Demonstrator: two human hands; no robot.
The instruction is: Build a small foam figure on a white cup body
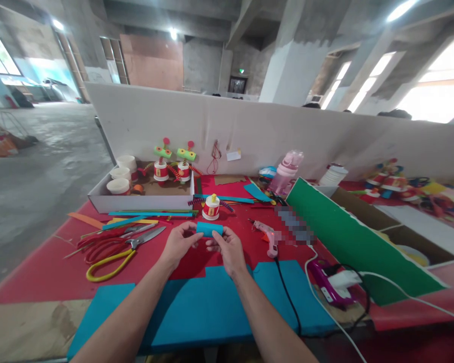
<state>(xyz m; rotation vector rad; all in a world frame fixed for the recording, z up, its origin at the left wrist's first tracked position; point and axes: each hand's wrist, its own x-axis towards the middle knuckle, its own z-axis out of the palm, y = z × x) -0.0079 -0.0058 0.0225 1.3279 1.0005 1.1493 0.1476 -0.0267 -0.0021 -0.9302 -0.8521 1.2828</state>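
Holding a blue tube (209,229) on the near side of the cup figure (211,207), apparently raised off the red surface (151,257), using left hand (178,244) and right hand (230,247) together. Clamping both grips on the tube, pressing thumbs to the front and curling fingers behind and below. Probably pinching at both ends to prevent unrolling and to leave the middle in view.

Noting a glue gun (270,239) to the near right of the cup figure, lying with nozzle pointing away from the hands and handle turned nearer, probably for safe and ready pickup. Finding scissors (135,244) to the near left of the cup figure, lying with blades pointing inward, likely for the same convenience. Observing a blue sheet (200,322) nearest, well short of the cup figure, lying under the forearms.

Inspecting containers: finding a white box (144,204) to the far left of the cup figure, containing paper cups (118,187), two green-topped figures (161,171) and an orange roll (137,189). Finding a green-sided box (348,242) well right of the cup figure, containing a pale round item (414,254), not identifying it further.
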